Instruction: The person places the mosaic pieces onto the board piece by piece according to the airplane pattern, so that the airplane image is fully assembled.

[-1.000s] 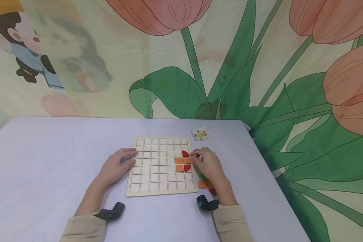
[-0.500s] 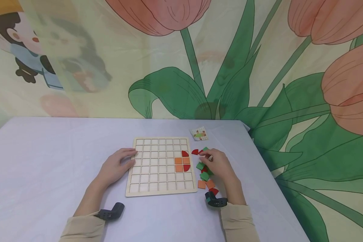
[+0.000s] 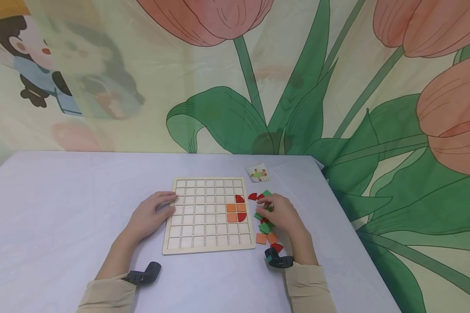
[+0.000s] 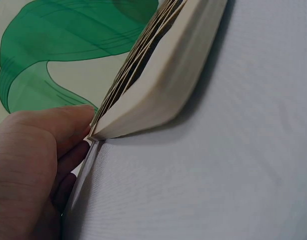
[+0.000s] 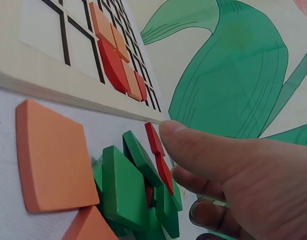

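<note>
A pale wooden grid board (image 3: 200,213) lies on the white table. My left hand (image 3: 150,217) touches its left edge with relaxed fingers; the left wrist view shows the fingertips right at the board's corner. In the board's right-hand cells sit three orange squares (image 3: 231,208) and two red quarter-circle pieces (image 3: 240,198). My right hand (image 3: 280,213) is over the loose pieces beside the board, thumb and index finger apart, with nothing seen between them. Under and around it lie green pieces (image 5: 124,187) and red pieces (image 5: 164,172), partly hidden by the hand in the head view.
A small printed card (image 3: 258,173) with a coloured pattern lies beyond the board's far right corner. Nearer my right wrist are two loose orange squares (image 3: 261,238) and a red quarter-circle (image 3: 276,247). A flower-printed cloth (image 3: 227,108) hangs behind the table.
My right hand has moved right, from the board's edge to over the loose pieces, and its thumb and index finger have since spread slightly. The left hand stays put.
</note>
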Tool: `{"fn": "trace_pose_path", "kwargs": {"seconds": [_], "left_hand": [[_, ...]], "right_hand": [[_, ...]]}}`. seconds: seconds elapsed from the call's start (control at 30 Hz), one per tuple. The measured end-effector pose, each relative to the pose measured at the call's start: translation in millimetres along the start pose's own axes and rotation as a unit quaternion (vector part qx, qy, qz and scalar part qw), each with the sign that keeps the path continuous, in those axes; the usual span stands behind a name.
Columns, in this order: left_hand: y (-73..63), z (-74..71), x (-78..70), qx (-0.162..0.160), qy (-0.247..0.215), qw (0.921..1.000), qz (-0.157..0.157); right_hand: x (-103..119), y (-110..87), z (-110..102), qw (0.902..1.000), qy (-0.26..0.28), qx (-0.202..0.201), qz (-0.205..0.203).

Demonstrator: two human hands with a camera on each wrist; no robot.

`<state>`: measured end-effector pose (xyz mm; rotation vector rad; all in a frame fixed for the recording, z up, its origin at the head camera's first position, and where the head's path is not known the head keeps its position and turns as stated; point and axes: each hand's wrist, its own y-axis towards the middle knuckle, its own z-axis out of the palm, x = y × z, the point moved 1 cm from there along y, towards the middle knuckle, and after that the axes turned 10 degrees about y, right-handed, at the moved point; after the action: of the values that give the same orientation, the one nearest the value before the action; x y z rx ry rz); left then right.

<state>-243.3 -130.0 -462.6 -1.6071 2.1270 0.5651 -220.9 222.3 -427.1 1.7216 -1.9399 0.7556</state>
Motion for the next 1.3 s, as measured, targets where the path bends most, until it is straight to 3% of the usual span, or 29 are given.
{"fn": "trace_pose_path", "kwargs": {"seconds": [0.7, 1.3], "left_hand": [[0.1, 0.5, 1.4, 0.000, -0.006, 1.0000, 0.001], [0.4, 0.7, 0.8, 0.001, -0.002, 1.0000, -0.003]], "right_hand": [[2.0, -3.6, 2.9, 0.9989, -0.041, 0.023, -0.004], [6.6, -3.9, 8.6, 0.9995, -0.020, 0.022, -0.010]]}}
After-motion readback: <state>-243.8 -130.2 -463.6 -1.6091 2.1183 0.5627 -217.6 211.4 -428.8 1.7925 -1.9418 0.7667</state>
